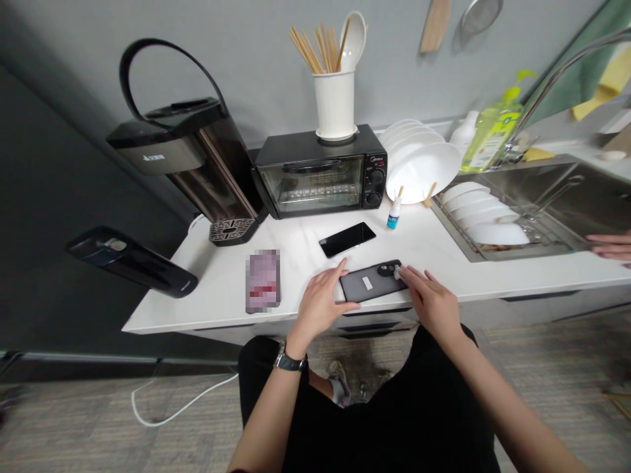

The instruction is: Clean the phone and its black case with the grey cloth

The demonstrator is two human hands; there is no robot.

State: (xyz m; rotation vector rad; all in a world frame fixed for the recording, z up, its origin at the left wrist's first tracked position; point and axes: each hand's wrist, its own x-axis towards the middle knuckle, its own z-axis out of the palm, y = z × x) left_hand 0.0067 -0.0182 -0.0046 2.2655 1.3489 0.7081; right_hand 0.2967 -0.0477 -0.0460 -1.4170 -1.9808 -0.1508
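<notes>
From afar I am steadying a dark grey rectangular phone (379,283) at the white stone-look counter (221,295)'s near edge, long axis running left to right, left hand (319,299) clasping its left end, right hand (436,303) covering its right corner, whether pinching I cannot tell

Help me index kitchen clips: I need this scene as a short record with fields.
Surface: white countertop
Between the hands: grey phone, camera side up
Left hand: thumb and forefinger spread about the end away from the cameras; grip unclear
Right hand: fingertips at the camera end, by a small pale item too unclear to name
Beyond the phone: dark-screened phone, small bottle
Back: toaster oven bearing a utensil holder
Far right: another person's hand beside the sink
</notes>
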